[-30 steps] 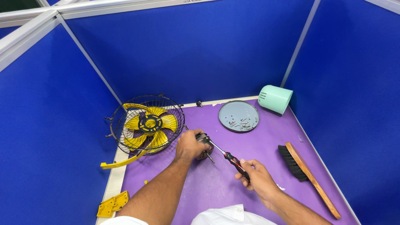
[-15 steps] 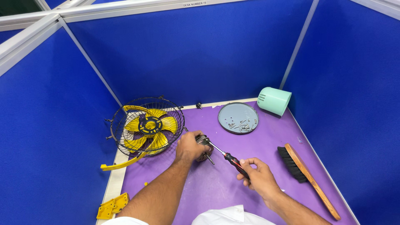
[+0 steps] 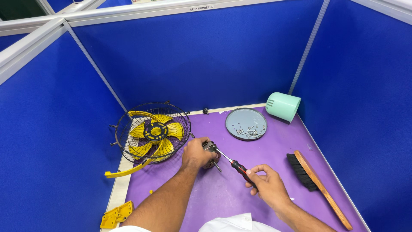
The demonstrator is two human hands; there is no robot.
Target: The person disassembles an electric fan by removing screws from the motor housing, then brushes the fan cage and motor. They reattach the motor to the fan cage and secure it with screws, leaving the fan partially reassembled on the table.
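My left hand (image 3: pixel 195 154) grips a small grey metal fan motor (image 3: pixel 211 155) on the purple mat (image 3: pixel 223 197). My right hand (image 3: pixel 267 185) holds a screwdriver (image 3: pixel 234 164) with a red and black handle. Its metal shaft slants up to the left and its tip meets the top of the motor. Just left of my left hand lies a black wire fan guard (image 3: pixel 151 131) with a yellow fan blade (image 3: pixel 155 132) inside it.
A grey round lid (image 3: pixel 246 124) holding several screws lies at the back, beside a mint green cup-shaped cover (image 3: pixel 283 106) on its side. A wooden brush (image 3: pixel 316 185) lies at the right. Yellow plastic parts (image 3: pixel 116 214) sit at the front left. Blue partition walls surround the desk.
Both hands stay in the same hold on the motor and the screwdriver. The view has shifted slightly; nothing on the desk has moved.
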